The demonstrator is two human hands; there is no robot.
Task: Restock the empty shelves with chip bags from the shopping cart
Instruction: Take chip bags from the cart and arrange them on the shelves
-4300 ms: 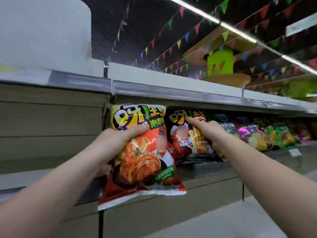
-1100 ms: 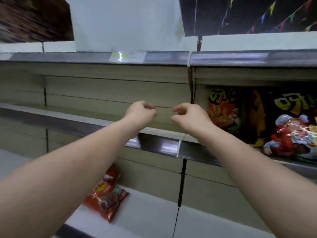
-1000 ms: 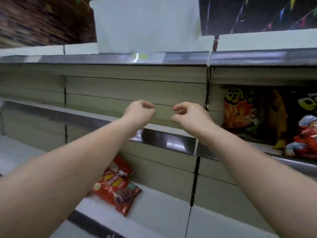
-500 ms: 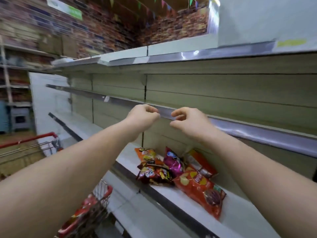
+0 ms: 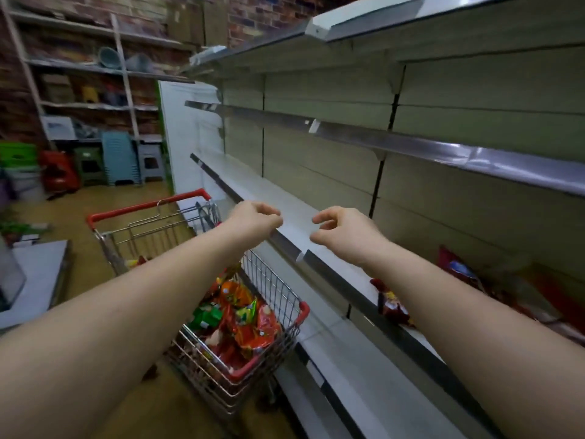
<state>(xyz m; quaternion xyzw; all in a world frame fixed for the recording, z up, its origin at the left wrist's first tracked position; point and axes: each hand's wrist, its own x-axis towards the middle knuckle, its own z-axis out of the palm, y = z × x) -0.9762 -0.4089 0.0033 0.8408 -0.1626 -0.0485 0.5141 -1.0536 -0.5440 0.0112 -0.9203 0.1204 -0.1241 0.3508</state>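
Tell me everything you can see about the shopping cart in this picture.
The shopping cart is a small basket of silver metal wire with a red handle bar and red corner trim. It stands upright on the brown floor, close beside the lowest shelf, below the left forearm. Inside lies a loose pile of chip bags, mostly red and orange, some green. Neither hand touches it. Its wheels are not visible.

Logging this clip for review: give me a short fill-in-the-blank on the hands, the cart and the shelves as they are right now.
1. Both the left hand and the right hand hold ____.
2. The shopping cart has a handle coloured ____.
3. The chip bags in the cart lie below the ____ arm.
4. The silver-edged shelf above the hands is ____.

Missing words: nothing; red; left; empty
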